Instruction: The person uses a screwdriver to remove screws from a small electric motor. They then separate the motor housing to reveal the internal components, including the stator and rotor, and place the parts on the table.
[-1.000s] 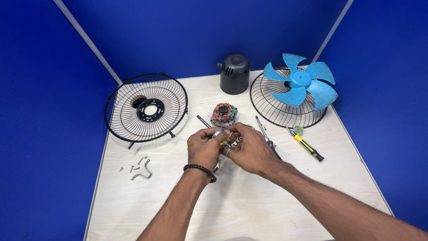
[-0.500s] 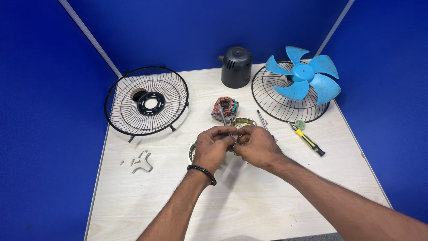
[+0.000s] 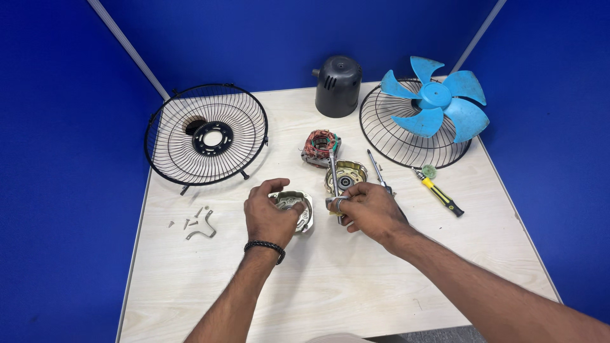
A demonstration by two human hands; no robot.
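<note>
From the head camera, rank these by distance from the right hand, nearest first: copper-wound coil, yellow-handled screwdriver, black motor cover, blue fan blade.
From the right hand:
1. Copper-wound coil, just up and left of the hand.
2. Yellow-handled screwdriver, to its right.
3. Black motor cover, at the table's back edge.
4. Blue fan blade, far right, lying on a wire guard.

The desk (image 3: 330,286) is seen from a single head-worn camera above its near edge, angled steeply down and forward at close range; blue partition walls (image 3: 254,38) are framed behind the desk's far edge.
</note>
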